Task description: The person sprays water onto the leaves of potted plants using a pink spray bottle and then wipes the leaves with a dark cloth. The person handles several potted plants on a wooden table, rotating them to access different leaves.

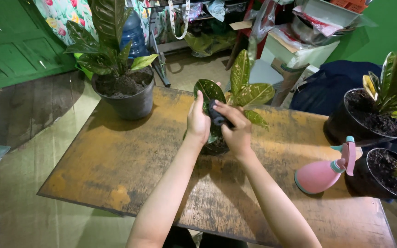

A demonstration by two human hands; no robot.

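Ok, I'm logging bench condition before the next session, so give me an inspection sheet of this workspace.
Surface: worn wooden table with patchy yellow-brown top.
Job's things: small potted plant with speckled green leaves; small dark cloth-like object against a leaf.
Clutter: large black pot with a leafy plant; pink plastic spray bottle lying on its side; two black pots with soil at right edge.
Hands: left hand supports a leaf; right hand holds the dark object.
Cables: nothing seen.
Surroundings: green wall, blue water jug, stacked boxes.
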